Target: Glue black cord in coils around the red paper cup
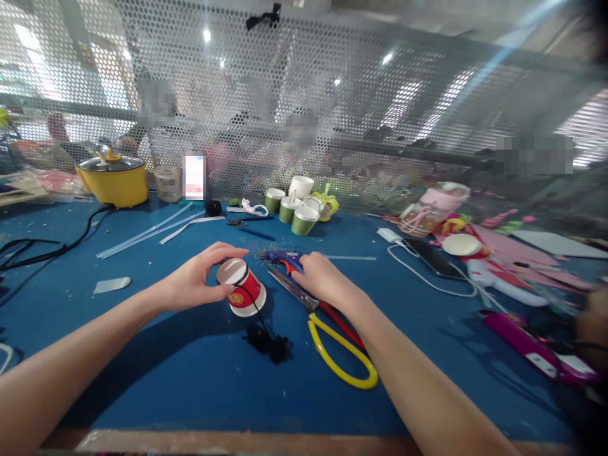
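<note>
My left hand (197,278) grips a red and white paper cup (243,290) that stands upside down and tilted on the blue table (180,373). A black string runs from the cup to a black pompom (268,342) lying in front of it. My right hand (320,278) rests on a blue glue gun (284,258), fingers curled over its handle. Scissors with yellow handles (332,345) lie just under and in front of that hand.
Green paper cups (294,209) and clear glue sticks (152,231) lie farther back. A yellow pot (114,177) stands at the back left with a black cable. Phone (432,256), white cable, pink paper (517,253) and a magenta tool (532,345) crowd the right. People sit behind a perforated screen.
</note>
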Tool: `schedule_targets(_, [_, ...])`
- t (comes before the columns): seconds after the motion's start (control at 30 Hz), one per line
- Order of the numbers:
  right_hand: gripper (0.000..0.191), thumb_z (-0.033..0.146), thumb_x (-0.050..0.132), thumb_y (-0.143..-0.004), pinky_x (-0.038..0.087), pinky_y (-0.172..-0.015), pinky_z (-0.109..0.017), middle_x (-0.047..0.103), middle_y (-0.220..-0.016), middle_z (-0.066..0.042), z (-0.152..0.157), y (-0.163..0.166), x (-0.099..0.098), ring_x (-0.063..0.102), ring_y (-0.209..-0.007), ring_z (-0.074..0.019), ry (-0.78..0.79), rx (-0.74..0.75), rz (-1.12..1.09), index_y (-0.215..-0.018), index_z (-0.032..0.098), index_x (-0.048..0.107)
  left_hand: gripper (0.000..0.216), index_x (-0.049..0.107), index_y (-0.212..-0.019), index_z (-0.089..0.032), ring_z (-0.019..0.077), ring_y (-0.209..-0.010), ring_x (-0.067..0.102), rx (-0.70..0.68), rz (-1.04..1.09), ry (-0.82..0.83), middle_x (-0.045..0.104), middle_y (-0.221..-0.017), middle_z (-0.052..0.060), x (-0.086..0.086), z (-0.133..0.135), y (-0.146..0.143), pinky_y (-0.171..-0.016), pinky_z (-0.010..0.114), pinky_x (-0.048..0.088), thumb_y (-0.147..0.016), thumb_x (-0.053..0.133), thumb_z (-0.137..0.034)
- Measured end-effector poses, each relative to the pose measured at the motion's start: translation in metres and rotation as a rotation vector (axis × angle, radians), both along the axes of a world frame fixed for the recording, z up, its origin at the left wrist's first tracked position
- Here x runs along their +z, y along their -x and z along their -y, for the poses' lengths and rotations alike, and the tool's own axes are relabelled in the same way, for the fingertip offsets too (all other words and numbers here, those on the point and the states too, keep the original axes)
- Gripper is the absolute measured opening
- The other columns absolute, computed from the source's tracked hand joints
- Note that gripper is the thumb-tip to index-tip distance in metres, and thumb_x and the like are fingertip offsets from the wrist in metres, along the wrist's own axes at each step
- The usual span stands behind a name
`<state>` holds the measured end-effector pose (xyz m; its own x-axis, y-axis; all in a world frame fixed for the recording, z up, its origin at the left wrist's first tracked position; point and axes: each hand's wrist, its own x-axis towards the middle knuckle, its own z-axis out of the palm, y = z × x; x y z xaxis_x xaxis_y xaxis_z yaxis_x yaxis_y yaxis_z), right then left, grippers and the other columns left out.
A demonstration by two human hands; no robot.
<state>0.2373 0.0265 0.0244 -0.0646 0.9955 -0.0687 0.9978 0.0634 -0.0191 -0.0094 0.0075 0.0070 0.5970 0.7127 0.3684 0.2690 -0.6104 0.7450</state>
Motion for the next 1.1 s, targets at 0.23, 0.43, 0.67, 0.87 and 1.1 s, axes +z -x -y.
schedule_targets(0.23, [0.008,0.015,0.058,-0.067,0.042,-0.068,-0.027,0.066,-0.085,-0.017,-0.016,-0.009,-0.012,0.060,-0.087,-0.0248,0.020,-0.100,-0.185,-0.073,0.012,0.063,0.051,0.041,-0.125,-0.025,0.0231,-0.117,0.045,-0.030,-0.048,0.033,0.045,-0.127,0.007,0.002,-0.004,0.007,-0.097,0.039,0.040,-0.077,0.056,-0.018])
schedule_targets(0.43, [0.010,0.015,0.052,-0.069,0.040,-0.047,-0.023,0.059,-0.058,-0.002,-0.010,-0.011,-0.012,0.054,-0.050,-0.0129,0.040,-0.181,-0.562,-0.079,0.014,0.052,0.049,0.040,-0.124,-0.022,0.0220,-0.120,0.043,-0.030,-0.078,0.055,0.046,-0.129,0.008,0.006,-0.009,0.015,-0.100,0.041,0.038,-0.078,0.056,-0.022])
schedule_targets(0.67, [0.008,0.022,0.050,-0.076,0.040,-0.049,-0.018,0.053,-0.061,0.002,0.010,-0.005,0.010,0.050,-0.052,-0.0071,0.076,-0.086,-0.971,-0.070,0.015,0.050,0.049,0.041,-0.124,-0.022,0.0224,-0.121,0.043,-0.029,-0.041,0.096,0.045,-0.130,0.009,0.003,-0.012,0.017,-0.102,0.042,0.036,-0.078,0.058,-0.024])
schedule_targets(0.87, [0.023,0.034,0.066,-0.069,0.040,-0.047,-0.018,0.055,-0.059,0.003,0.028,0.002,0.015,0.051,-0.051,-0.0069,0.178,-0.073,-1.310,-0.073,0.014,0.055,0.051,0.042,-0.124,-0.021,0.0217,-0.115,0.048,-0.020,0.003,0.146,0.048,-0.127,0.010,0.000,-0.015,0.018,-0.098,0.040,0.040,-0.077,0.060,-0.026])
schedule_targets(1.1, [0.022,0.031,0.060,-0.074,0.040,-0.043,-0.020,0.061,-0.061,-0.003,0.055,0.014,0.019,0.049,-0.046,-0.0072,0.213,0.158,-1.173,-0.061,0.013,0.059,0.058,0.038,-0.126,-0.017,0.0201,-0.106,0.051,0.014,0.084,0.210,0.053,-0.115,0.011,0.000,-0.016,0.014,-0.094,0.039,0.041,-0.073,0.062,-0.021])
